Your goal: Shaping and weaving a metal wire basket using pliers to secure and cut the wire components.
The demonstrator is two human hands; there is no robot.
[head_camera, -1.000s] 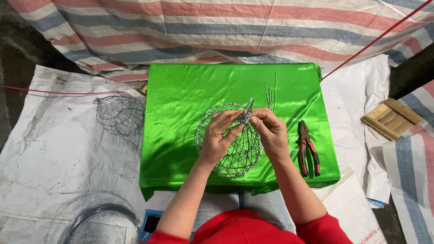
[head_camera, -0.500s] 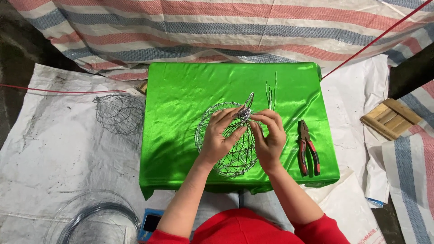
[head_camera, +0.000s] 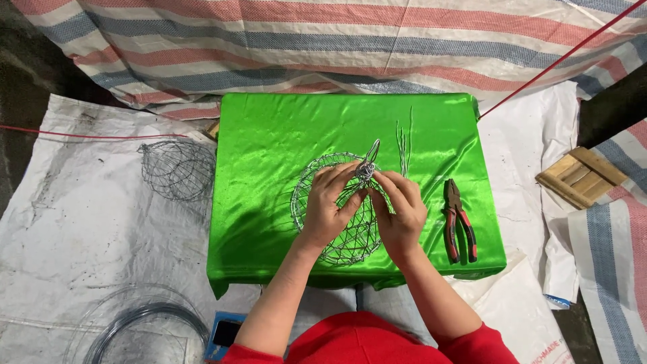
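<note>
wire basket (head_camera: 337,232) under left hand (head_camera: 330,205), right hand (head_camera: 401,212)

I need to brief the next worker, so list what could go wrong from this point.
1. Both hands, left hand and right hand, pinch the twisted wire knot bare; its protruding end could prick the fingers.
2. The wire basket sits on slick green satin cloth and may slide.
3. The pliers lie near the table edge and could get knocked off.
</note>
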